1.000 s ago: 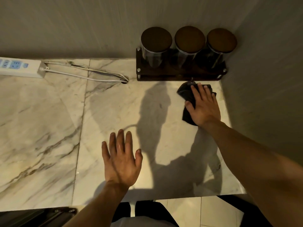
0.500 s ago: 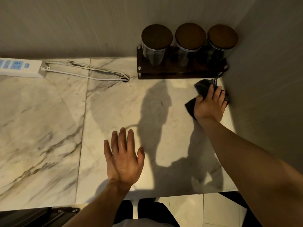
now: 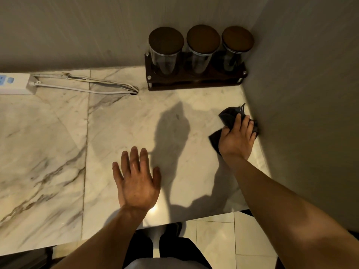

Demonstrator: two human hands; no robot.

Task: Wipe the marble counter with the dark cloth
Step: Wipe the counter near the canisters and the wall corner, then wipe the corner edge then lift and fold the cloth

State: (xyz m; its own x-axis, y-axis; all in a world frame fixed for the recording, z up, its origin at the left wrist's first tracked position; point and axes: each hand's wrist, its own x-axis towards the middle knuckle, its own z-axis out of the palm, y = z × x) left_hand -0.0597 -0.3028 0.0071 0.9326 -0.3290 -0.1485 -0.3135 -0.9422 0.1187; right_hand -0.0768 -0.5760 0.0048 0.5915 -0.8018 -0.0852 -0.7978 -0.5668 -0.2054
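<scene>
The marble counter (image 3: 58, 152) is pale with brown veins and fills most of the view. A dark cloth (image 3: 228, 117) lies bunched on it at the right, against the side wall. My right hand (image 3: 236, 138) presses down on the cloth with the fingers curled over it; the cloth sticks out above and to the left of the hand. My left hand (image 3: 137, 179) rests flat on the counter near the front edge, fingers spread, holding nothing.
A dark wooden rack (image 3: 194, 82) holding three lidded glass jars (image 3: 166, 49) stands in the back right corner. A white power strip (image 3: 13, 84) and its cables (image 3: 87, 88) lie at the back left. Walls close off the back and right. The counter's front edge (image 3: 194, 216) is near my body.
My right hand has slid the cloth from in front of the rack to the right, then toward me along the side wall. My left hand has stayed flat in place.
</scene>
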